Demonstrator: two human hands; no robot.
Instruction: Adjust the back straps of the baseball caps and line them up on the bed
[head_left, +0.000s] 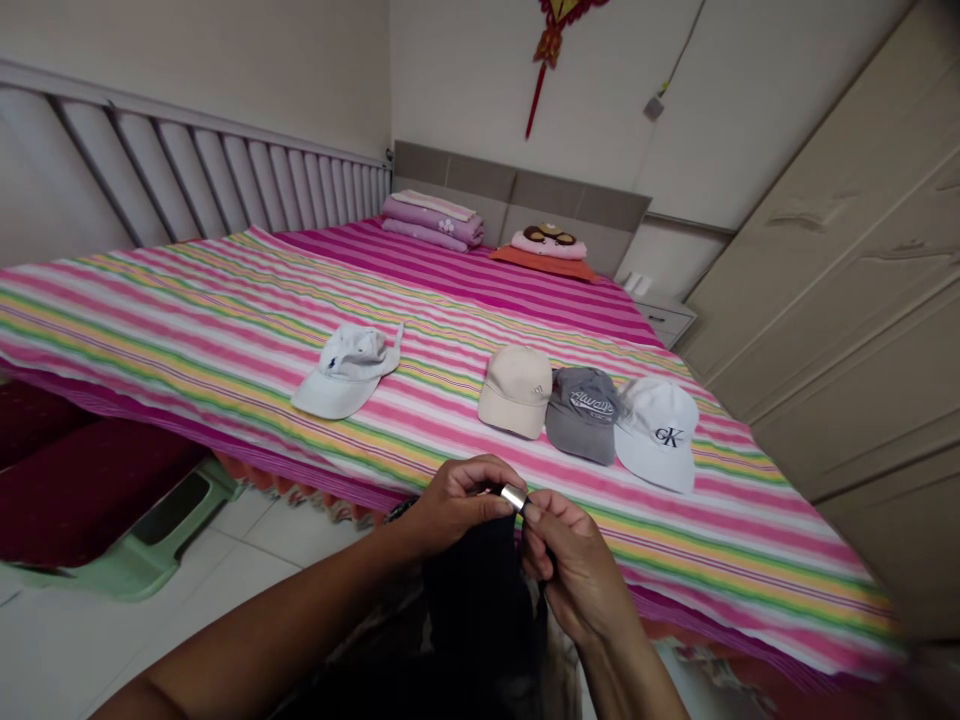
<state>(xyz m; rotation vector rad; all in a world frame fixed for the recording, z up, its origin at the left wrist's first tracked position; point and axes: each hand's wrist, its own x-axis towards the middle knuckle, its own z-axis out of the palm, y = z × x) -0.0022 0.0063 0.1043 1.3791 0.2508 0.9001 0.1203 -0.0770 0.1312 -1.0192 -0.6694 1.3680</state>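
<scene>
A small silver metal buckle point(514, 497) is pinched between the thumb and fingers of my left hand point(459, 503). From its lower right end comes a short dark strap, which my right hand point(566, 555) grips with thumb and fingertips. Dark cloth point(476, 590) lies below both hands; I cannot tell whether it joins the strap. Beyond my hands several caps rest on the bed: a beige cap point(516, 390), a grey cap point(583, 415) and a white cap with black letters point(660, 435) side by side, and another white cap point(349, 370) apart to the left.
The bed point(247, 330) has a striped cover. Folded purple bedding point(431, 222) and a pink and orange stack point(544, 255) lie by the headboard point(525, 195). A green stool with a dark red top point(97, 490) stands left; a wardrobe point(840, 270) rises right.
</scene>
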